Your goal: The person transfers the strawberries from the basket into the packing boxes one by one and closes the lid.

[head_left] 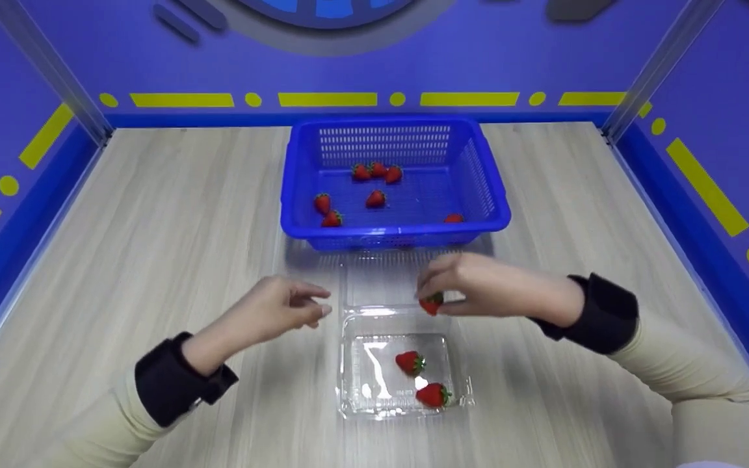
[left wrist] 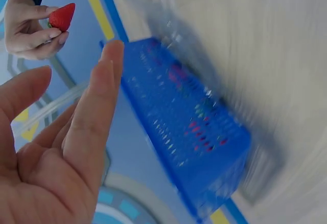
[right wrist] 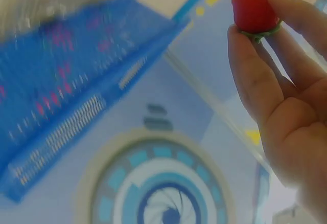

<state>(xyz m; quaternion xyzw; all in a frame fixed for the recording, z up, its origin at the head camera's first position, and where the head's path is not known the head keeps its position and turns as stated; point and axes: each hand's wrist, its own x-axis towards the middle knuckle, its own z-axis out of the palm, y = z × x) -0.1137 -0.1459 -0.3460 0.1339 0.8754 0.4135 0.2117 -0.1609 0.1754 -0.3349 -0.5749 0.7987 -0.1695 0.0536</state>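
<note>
My right hand (head_left: pixel 478 285) pinches a strawberry (head_left: pixel 431 304) between thumb and fingers, above the back edge of a clear plastic clamshell box (head_left: pixel 361 411). In the right wrist view this strawberry (right wrist: pixel 251 6) has its green leaves toward the palm side. Two more strawberries, one at the middle (head_left: pixel 408 363) and one at the front right (head_left: pixel 433 394), lie inside the box. To the left of the box hovers my left hand (head_left: pixel 277 304), holding nothing; its thumb and fingers are apart and loosely extended.
Behind the box stands a blue plastic basket (head_left: pixel 395 231) with several strawberries (head_left: pixel 376 199) on its floor. The clear lid (head_left: pixel 381 279) lies folded back toward the basket. Blue panels (head_left: pixel 374 65) wall in the wooden table (head_left: pixel 199 214) at the back and sides.
</note>
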